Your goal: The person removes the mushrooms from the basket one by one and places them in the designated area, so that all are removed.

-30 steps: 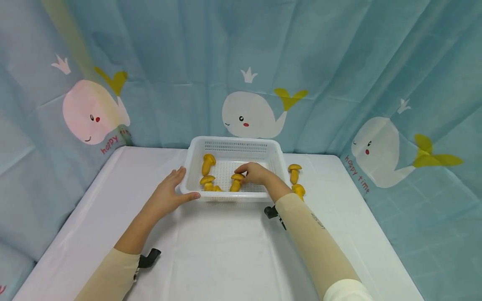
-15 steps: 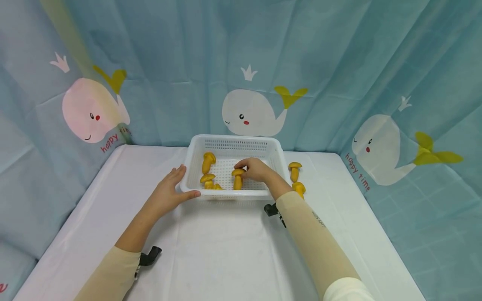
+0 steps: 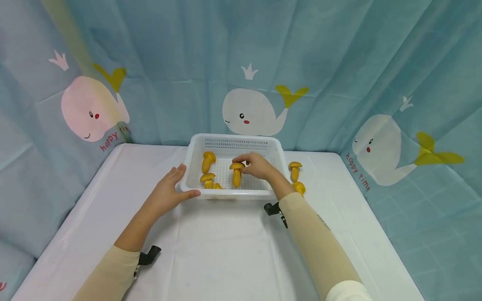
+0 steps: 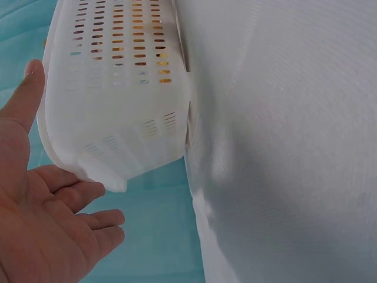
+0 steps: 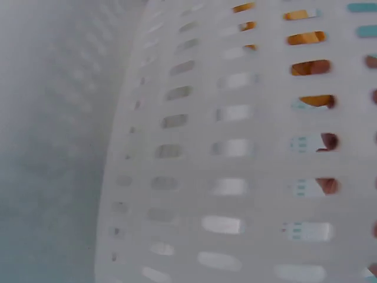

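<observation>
A white plastic basket (image 3: 244, 192) with slotted walls stands at the back of the table. My right hand (image 3: 257, 166) reaches into it and pinches a yellow mushroom (image 3: 236, 175) by the cap, stem pointing down. At the basket's front left corner is my left hand (image 3: 167, 192), thumb at the front rim and the other fingers stretched along the left side. In the left wrist view, this hand (image 4: 41, 218) has its fingertips close to the corner. Left in the basket lie a mushroom (image 3: 207, 162), another mushroom (image 3: 208, 179), and a partly hidden yellow piece (image 3: 217, 186).
Outside the basket's right wall lie a mushroom (image 3: 295, 170) and a second mushroom (image 3: 299, 188), partly behind the right forearm. A white cloth (image 3: 222, 251) covers the table. Blue curtains (image 3: 180, 54) with whales enclose its back and sides. The basket wall (image 5: 235, 171) fills the right wrist view.
My right hand has raised the mushroom slightly and moved it toward the back of the basket, so more of its stem shows. The left hand stays at the corner.
</observation>
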The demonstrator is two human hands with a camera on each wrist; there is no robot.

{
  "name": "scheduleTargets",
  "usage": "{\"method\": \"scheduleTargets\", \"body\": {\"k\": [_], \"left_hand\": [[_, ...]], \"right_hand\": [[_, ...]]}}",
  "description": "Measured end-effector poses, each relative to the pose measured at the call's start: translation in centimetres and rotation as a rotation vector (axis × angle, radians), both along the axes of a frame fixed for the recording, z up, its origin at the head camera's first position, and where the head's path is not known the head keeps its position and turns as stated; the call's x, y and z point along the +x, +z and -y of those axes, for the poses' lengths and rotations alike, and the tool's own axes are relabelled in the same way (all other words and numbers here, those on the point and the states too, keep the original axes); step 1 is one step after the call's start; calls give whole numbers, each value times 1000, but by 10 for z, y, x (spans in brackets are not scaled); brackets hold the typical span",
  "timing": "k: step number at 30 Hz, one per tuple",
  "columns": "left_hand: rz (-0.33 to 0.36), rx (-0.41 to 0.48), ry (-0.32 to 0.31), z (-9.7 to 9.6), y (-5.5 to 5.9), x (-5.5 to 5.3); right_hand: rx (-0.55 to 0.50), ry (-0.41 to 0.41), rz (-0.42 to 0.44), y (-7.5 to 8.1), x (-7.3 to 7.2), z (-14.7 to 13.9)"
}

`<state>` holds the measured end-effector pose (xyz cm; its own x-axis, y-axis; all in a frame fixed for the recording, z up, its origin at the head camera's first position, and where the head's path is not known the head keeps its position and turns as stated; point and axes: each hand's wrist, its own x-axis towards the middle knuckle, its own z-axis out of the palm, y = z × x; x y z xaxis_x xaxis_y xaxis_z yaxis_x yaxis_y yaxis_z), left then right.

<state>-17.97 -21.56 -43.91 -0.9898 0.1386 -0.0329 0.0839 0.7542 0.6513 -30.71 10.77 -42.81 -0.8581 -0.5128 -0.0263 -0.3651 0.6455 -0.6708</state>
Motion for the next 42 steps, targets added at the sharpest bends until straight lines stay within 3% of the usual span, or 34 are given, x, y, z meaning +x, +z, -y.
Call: {"method": "scheduleTargets", "body": {"k": [14,32,42], "left_hand": [[-10,14,-8,4,0,-1],[16,19,-3,2,-1,0],[2,15,-12,3,1,0]], "right_hand": [[-41,62,-90,39,12,-20],[31,22,-131,74,39,-68],[69,-12,-138,85,44,-99]]}}
